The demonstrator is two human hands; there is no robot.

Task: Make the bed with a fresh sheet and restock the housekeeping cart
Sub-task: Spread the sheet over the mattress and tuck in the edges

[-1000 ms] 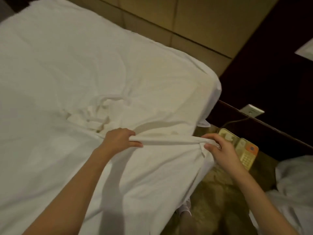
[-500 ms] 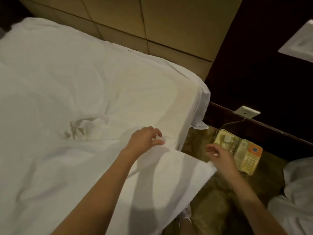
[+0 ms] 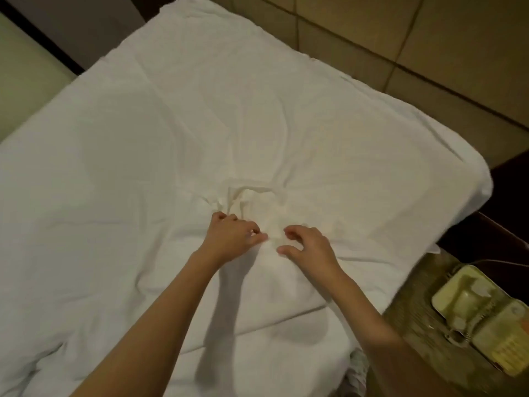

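A white sheet [image 3: 137,167] covers the bed, creased, with a small bunched knot of fabric [image 3: 246,199] near its middle. Both my hands are over the sheet just in front of that knot. My left hand [image 3: 232,236] rests on the fabric with bent fingers and the thumb pointing right. My right hand [image 3: 310,247] hovers close beside it, fingers and thumb curved with a gap between them, touching a raised fold. Neither hand plainly grips cloth. A loose sheet edge [image 3: 286,319] lies across the near side.
A yellowed telephone [image 3: 486,319] with its cord sits on a brown patterned surface at the lower right, beside the bed. Tan wall panels [image 3: 429,47] run behind the bed. A dark furniture edge [image 3: 501,233] borders the bed's right corner.
Both hands let go of the sheet's edge at the bedside and moved inward to the middle of the bed. The view swung left over the mattress.
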